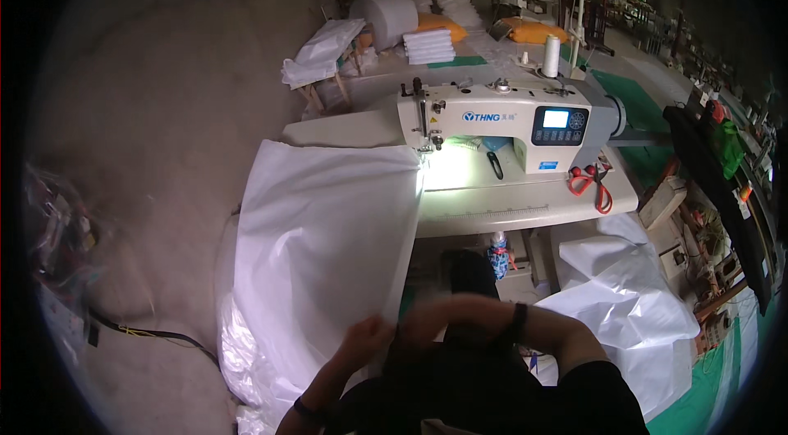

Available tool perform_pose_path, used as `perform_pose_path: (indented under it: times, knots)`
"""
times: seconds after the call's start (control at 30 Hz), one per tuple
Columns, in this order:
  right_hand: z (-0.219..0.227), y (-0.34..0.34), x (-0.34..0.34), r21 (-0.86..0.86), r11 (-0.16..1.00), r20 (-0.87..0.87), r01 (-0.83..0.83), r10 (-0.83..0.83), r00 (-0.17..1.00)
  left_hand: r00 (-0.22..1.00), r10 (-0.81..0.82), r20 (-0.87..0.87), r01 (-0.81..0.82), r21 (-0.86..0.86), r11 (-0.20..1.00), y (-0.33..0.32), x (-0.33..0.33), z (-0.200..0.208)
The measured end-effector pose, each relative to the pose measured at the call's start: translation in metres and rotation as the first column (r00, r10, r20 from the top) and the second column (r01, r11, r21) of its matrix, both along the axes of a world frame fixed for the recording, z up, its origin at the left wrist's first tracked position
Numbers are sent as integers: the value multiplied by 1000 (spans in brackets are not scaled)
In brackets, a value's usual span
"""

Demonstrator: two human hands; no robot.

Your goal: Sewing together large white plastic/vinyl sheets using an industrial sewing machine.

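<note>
The concrete floor [164, 90] takes up the whole stretch left of the sewing machine [501, 119], bare and grey. Next in size is the white fabric sheet [328, 246], which hangs from the table edge just left of the sewing machine's needle end and falls down to the person's hands, with more of it heaped on the floor below. The sewing table [492, 205] carries the machine itself, cream-coloured with a small lit screen on its front. A second pile of white fabric [624, 304] lies below and right of the machine. Behind the machine sit a big grey roll [386, 18] and a stack of folded white cloth [429, 45].

The left hand [365, 335], well below the machine, has its fingers pinched shut on the lower edge of the sheet. The right hand [435, 320] is beside it, blurred; whether its fingers grip anything I cannot tell. Red-handled scissors [593, 180] lie at the machine's right end, and a white thread cone [551, 56] stands just behind it.
</note>
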State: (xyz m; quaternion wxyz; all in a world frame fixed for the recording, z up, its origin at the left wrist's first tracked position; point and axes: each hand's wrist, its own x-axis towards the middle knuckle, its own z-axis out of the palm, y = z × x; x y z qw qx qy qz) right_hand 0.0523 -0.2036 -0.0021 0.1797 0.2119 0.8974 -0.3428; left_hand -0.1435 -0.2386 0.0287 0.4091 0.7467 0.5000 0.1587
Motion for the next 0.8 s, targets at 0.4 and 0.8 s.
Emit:
perform_pose_path:
  times: [0.4, 0.8]
  knots:
    - [18, 156, 54, 715, 59, -254, 697, -906, 338, 936, -352, 3, 352, -28, 936, 0, 35, 19]
    - [16, 109, 58, 327, -15, -396, 945, -910, 123, 980, -161, 115, 174, -116, 978, 38, 54, 12]
